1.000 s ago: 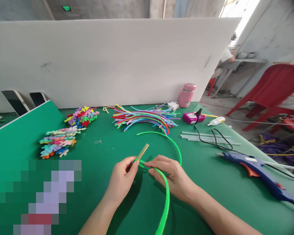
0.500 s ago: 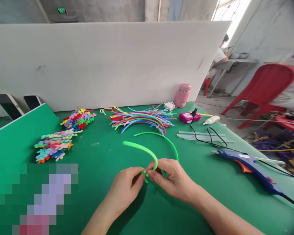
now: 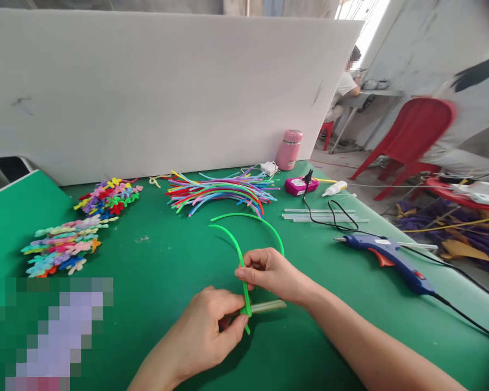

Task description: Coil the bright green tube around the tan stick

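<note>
My left hand [image 3: 209, 326] pinches the near end of a pale, see-through strip or bundle of thin sticks [image 3: 271, 306], with a bright green pipe cleaner [image 3: 230, 233] crossing it at the fingertips. The short end of the pipe cleaner pokes out below my left thumb. Higher up, the thumb and fingers of my right hand [image 3: 269, 271] are closed on the same pipe cleaner, whose free end curves away to the far left. A second green pipe cleaner [image 3: 274, 225] lies curved on the green table [image 3: 158, 282] just beyond my right hand.
Several coloured pipe cleaners [image 3: 212, 190] lie piled at the back. Flower-shaped pipe-cleaner pieces [image 3: 65, 244] sit left. To the right are clear glue sticks [image 3: 321, 216], a blue glue gun [image 3: 391, 260] with its cord, a magenta box [image 3: 301, 187] and a pink bottle [image 3: 289, 151].
My right hand has moved up and away from my left along the pipe cleaner. The pale strip now shows, pointing right from my left fingers. The view has shifted right and down.
</note>
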Action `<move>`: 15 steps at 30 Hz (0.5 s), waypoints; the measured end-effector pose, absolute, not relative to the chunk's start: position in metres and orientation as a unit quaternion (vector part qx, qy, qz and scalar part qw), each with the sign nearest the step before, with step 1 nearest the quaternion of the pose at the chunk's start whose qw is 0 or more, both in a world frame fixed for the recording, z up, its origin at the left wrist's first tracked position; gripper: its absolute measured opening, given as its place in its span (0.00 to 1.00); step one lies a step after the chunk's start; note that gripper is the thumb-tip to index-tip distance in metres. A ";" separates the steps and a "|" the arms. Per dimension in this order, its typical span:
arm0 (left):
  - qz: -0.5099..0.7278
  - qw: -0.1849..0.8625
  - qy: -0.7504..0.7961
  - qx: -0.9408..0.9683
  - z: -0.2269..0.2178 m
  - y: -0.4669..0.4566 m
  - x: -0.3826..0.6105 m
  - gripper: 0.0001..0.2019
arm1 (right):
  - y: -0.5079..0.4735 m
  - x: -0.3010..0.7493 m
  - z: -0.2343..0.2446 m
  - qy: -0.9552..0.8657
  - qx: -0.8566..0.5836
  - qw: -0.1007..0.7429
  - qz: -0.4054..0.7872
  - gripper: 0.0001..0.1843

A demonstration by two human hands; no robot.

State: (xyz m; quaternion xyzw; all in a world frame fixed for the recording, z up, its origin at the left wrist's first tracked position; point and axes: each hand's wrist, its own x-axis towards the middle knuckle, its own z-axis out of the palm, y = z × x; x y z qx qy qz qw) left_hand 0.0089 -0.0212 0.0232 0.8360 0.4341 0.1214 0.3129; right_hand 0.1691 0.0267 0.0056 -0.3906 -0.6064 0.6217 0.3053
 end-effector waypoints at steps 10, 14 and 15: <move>0.304 0.228 0.432 0.818 0.018 -0.024 0.006 0.03 | 0.029 0.170 0.007 -0.440 -0.365 0.348 0.744 0.19; 0.390 0.239 0.443 0.771 0.012 -0.027 0.009 0.06 | 0.028 0.169 0.007 -0.391 -0.343 0.370 0.770 0.19; 0.400 0.244 0.442 0.765 0.011 -0.028 0.010 0.08 | 0.027 0.169 0.006 -0.384 -0.340 0.371 0.774 0.18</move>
